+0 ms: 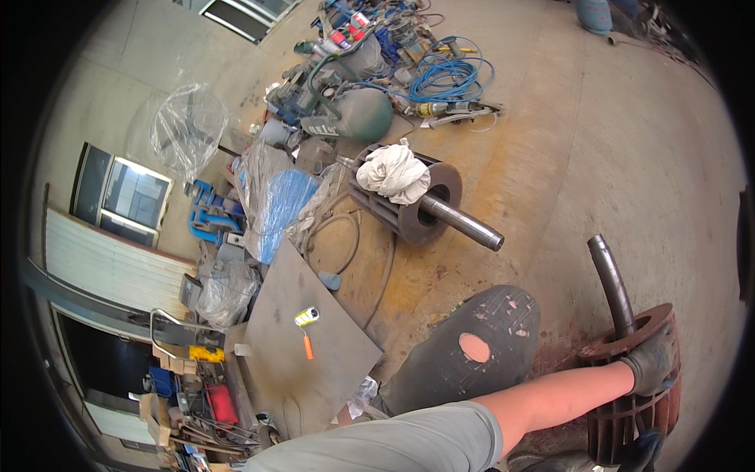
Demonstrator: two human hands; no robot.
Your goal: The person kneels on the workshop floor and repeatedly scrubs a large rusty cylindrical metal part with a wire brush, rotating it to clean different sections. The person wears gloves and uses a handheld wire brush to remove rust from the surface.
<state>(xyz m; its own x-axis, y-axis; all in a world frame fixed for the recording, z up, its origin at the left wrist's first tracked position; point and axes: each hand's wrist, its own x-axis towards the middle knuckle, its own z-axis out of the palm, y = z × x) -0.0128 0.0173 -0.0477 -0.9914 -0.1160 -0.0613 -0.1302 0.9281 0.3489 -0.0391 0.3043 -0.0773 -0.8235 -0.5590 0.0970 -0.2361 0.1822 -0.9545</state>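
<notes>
At the lower right lies a rust-brown finned rotor (609, 421) with a round end flange and a steel shaft (612, 285) jutting from its centre. My bare left forearm reaches across to it. My left hand (653, 366), in a dark grey glove, curls over the flange edge and grips it. Lower down, my right hand (646, 450) in a dark blue glove is beside the fins, partly cut off by the picture's rim; its fingers are unclear. My bent knee (476, 334), in torn dark trousers, stands left of the rotor.
A second finned rotor (417, 224) with a white rag (393, 173) on it lies ahead. A paint roller (307, 318) rests on a metal sheet (314, 385) at left. Behind stand a green tank (366, 114), a blue hose coil (448, 77) and cluttered tools.
</notes>
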